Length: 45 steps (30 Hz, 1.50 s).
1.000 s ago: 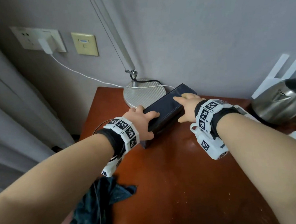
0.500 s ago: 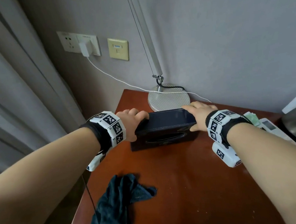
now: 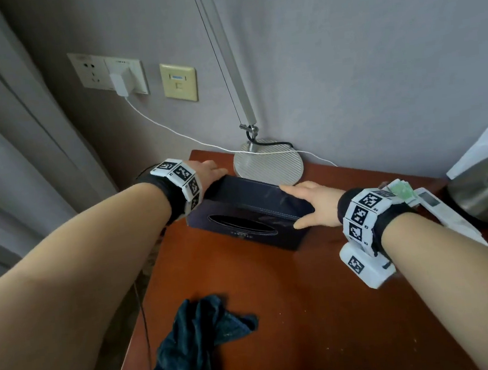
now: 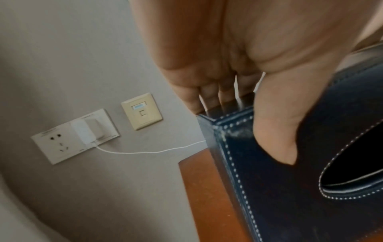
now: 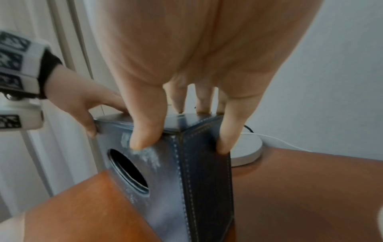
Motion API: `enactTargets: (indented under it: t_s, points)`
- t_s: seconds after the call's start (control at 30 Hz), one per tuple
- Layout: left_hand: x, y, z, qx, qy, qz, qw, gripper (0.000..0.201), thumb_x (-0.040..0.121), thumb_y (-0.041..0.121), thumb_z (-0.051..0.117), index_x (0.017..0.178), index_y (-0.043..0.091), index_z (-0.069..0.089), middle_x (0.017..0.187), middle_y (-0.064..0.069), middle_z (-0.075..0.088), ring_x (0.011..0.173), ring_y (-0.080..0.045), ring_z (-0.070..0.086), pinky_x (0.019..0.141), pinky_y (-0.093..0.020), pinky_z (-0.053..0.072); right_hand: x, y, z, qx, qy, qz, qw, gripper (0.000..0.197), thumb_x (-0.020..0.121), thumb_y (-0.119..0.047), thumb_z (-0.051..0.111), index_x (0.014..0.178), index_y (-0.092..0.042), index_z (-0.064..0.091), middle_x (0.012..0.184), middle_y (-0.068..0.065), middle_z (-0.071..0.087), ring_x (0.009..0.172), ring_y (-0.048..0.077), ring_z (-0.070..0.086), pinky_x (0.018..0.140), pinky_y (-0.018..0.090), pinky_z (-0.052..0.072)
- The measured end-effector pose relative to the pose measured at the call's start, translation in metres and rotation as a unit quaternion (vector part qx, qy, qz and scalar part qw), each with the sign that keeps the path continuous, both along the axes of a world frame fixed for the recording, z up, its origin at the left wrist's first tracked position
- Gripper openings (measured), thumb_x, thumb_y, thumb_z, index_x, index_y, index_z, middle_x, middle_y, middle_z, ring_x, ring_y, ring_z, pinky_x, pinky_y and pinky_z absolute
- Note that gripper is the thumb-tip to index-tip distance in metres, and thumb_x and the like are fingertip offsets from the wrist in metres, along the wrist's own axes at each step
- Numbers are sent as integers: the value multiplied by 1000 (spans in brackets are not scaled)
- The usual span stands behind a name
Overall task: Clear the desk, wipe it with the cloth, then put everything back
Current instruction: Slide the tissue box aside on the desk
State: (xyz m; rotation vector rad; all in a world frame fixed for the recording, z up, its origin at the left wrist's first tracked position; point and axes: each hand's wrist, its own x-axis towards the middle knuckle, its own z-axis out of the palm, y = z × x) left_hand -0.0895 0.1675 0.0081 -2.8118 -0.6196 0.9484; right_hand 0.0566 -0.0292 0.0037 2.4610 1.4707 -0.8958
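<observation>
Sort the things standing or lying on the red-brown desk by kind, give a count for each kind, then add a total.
Tissue boxes: 1, dark blue tissue box, gripped by the left hand and right hand
Cloths: 1, dark cloth
Lamps: 1, lamp base
Kettles: 1, steel kettle
Remote controls: 1, white remote
Total: 5

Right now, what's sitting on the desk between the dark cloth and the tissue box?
Nothing: in the head view only bare desk separates the cloth from the tissue box, which both hands grip.
</observation>
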Motion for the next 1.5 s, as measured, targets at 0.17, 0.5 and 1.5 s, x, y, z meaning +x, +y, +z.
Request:
enactTargets:
  t_s: [0.17, 0.5, 1.5]
  points:
    - [3, 23, -4, 27, -28, 11, 999, 104, 77, 14, 73, 151, 31, 2, 157, 1, 10, 139, -27, 29, 104, -41, 36, -13, 22, -6, 15, -29, -15, 999, 74, 90, -37, 57, 148, -41, 10, 155, 7, 14, 140, 25, 26, 110, 32, 33]
    - [20, 37, -12, 7, -87, -20, 996, 92, 84, 12, 66, 152, 27, 6, 156, -1, 16, 139, -28, 28, 110, -37, 30, -22, 49, -4, -2, -64, -46, 997, 72, 91, -40, 55, 147, -43, 9, 152, 6, 18, 137, 29, 26, 105, 34, 39]
    - [32, 65, -27, -12, -116, 63, 991, 97, 84, 10, 65, 152, 17, -4, 159, -6, -2, 147, -28, -2, 118, -45, 10, -23, 99, -14, 35, -55, -81, 995, 67, 91, -41, 54, 146, -44, 16, 151, 7, 18, 136, 29, 27, 109, 39, 35]
